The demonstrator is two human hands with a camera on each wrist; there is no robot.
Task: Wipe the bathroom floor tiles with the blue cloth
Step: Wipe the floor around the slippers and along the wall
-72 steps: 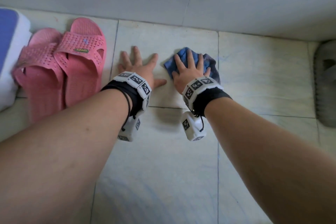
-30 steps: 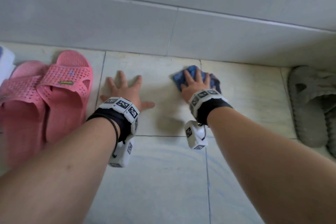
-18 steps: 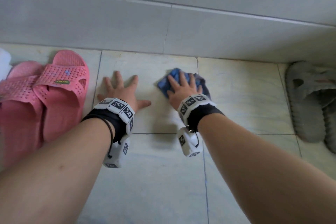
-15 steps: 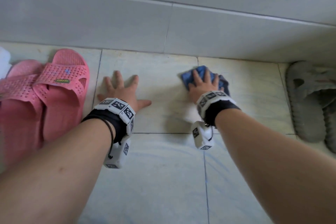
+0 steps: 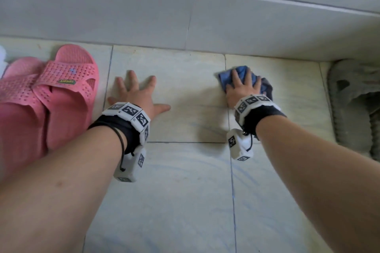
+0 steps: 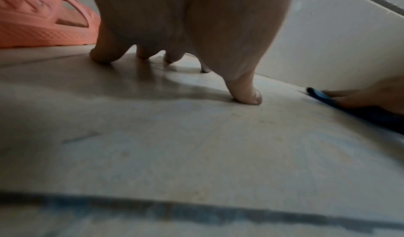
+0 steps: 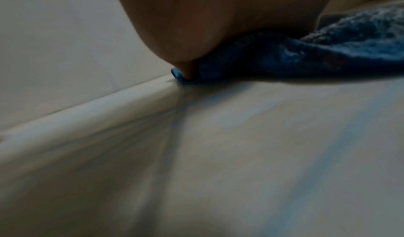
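straight fingers of the right hand [image 5: 241,88] press flat on the crumpled, nubby blue cloth [image 5: 225,77], right of centre near the wall base. the left hand [image 5: 136,96] lies splayed, holding nothing, on glossy pale floor tiles [image 5: 185,191]. perforated pink rubber slippers [image 5: 65,88] sit far left.

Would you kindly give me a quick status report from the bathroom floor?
Left hand flat on tile, bracing. Right hand pressing blue cloth near the wall. Grey slipper close on the right.
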